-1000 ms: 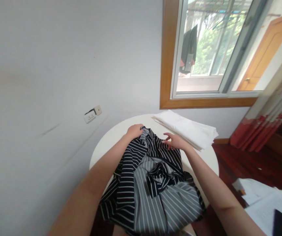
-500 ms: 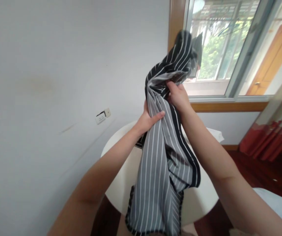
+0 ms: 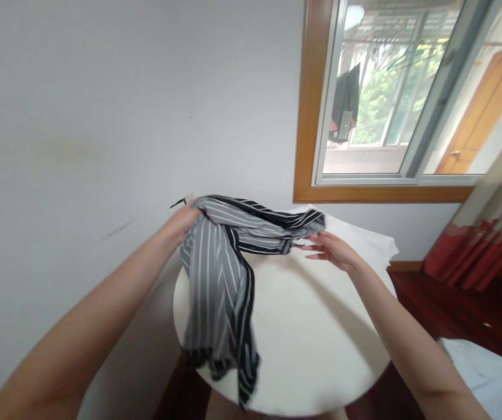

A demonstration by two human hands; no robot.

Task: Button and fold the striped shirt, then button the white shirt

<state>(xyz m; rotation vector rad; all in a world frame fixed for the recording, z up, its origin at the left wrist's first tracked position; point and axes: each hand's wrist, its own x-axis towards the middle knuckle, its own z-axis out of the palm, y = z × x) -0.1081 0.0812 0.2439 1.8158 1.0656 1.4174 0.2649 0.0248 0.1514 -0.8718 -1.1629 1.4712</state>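
A grey, white-striped garment [image 3: 213, 274] with black striped edging hangs over the round table. My left hand [image 3: 187, 219] is closed on its bunched upper part at the left; the cloth partly hides the fingers. One length drops from there toward the table's front left edge, its lower end blurred. Another length stretches right across the back of the table. My right hand [image 3: 332, 249] is at that far end, fingers spread apart beneath and beside the cloth, the upper finger close to or touching it.
The white round table [image 3: 295, 326] stands against the wall. A white cloth [image 3: 360, 236] lies at its back right. More white fabric [image 3: 483, 367] is at the lower right. A wood-framed window [image 3: 306, 116] and a red-and-cream curtain [image 3: 474, 245] are to the right.
The garment has swung down from upright to stretched sideways. My left hand has moved left with it. My right hand has lowered, and its fingers have spread from their grip.
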